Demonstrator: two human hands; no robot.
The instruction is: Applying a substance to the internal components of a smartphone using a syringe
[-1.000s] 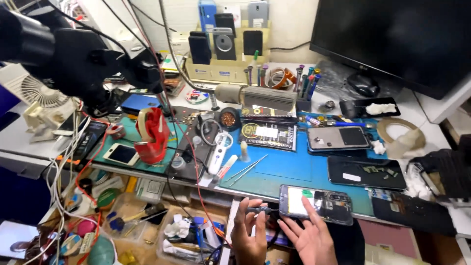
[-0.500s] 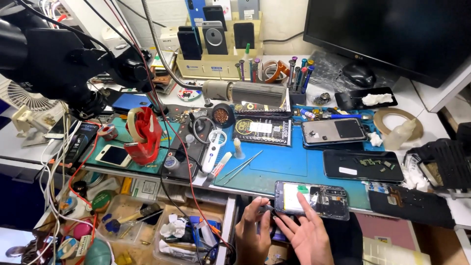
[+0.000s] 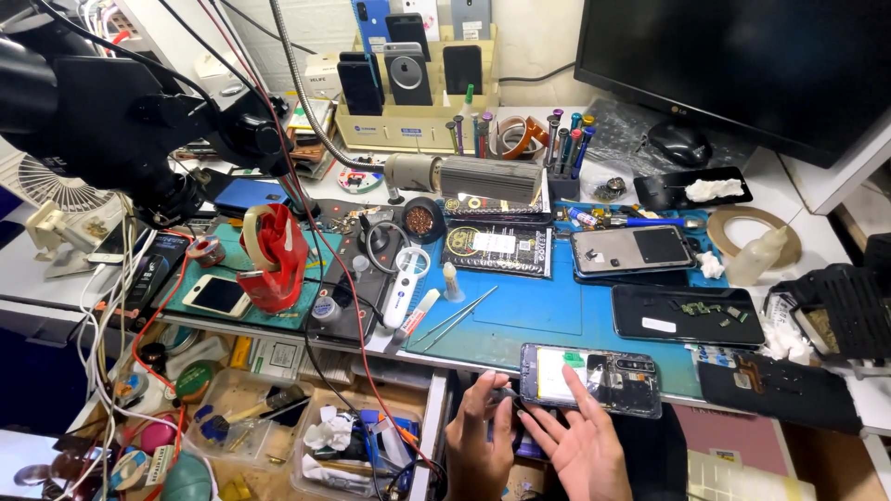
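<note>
Resting at the near edge of the blue mat (image 3: 557,320), an opened phone (image 3: 591,378) lies under the right hand (image 3: 583,443), whose spread fingers press its back; the left hand (image 3: 480,436) pinches a thin tool (image 3: 510,396) at its corner, and beyond sit tweezers (image 3: 459,315) and a monitor (image 3: 742,56)

Two hands: the left hand (image 3: 480,436) and the right hand (image 3: 583,443), both at one opened phone (image 3: 590,378) on the surface's near edge. Two more phones lie on the blue mat (image 3: 548,315): one grey (image 3: 633,250), one black (image 3: 687,314). One white phone (image 3: 215,295) lies left. One monitor (image 3: 742,65), one mouse (image 3: 676,142), one red tape holder (image 3: 271,255).
</note>
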